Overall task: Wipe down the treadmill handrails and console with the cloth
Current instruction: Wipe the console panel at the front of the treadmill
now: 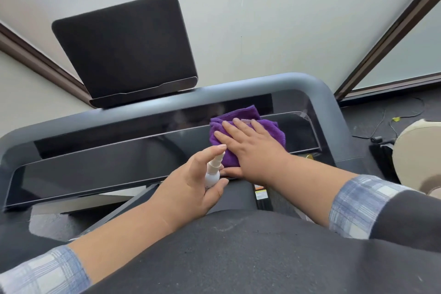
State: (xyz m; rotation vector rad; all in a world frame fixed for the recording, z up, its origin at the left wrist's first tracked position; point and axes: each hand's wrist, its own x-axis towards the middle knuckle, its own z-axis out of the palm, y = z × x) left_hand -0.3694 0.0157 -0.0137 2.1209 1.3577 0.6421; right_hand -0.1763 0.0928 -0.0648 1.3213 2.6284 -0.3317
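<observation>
Purple microfibre cloth (pixel 248 136) on glossy black treadmill console panel (pixel 95 169), right of centre. Right hand (pixel 253 148) flat on cloth. Left hand (pixel 191 184) just left of it, w/ small white plastic spray bottle (pixel 213 172) in grip. Dark rectangular tablet screen (pixel 124 48) behind console, left side. Curved grey handrail frame (pixel 317 93) round panel.
</observation>
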